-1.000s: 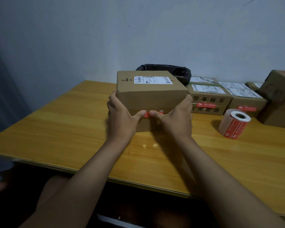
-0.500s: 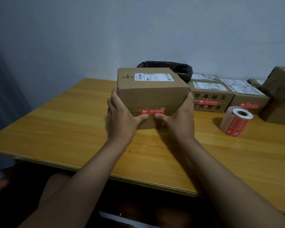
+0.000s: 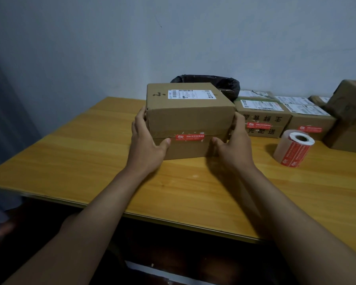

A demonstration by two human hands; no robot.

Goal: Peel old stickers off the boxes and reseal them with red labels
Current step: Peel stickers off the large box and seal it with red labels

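Note:
A brown cardboard box (image 3: 185,116) stands on the wooden table (image 3: 90,153) in front of me, with a white shipping label on its top. A red label (image 3: 189,137) lies flat across the seam on its front face. My left hand (image 3: 146,145) grips the box's left side, thumb on the front face beside the label. My right hand (image 3: 232,145) holds the right side, thumb on the front face at the label's right end. A roll of red labels (image 3: 293,149) lies on the table to the right.
Several more cardboard boxes (image 3: 261,118) with white shipping labels and red labels stand at the back right, and a taller box stack (image 3: 351,124) is at the far right. A bin with a black bag (image 3: 220,83) sits behind the held box. The table's front edge runs close to me.
My thumbs have slid apart along the red label, from its middle to its two ends, uncovering it. Both hands have shifted outward to the box's sides.

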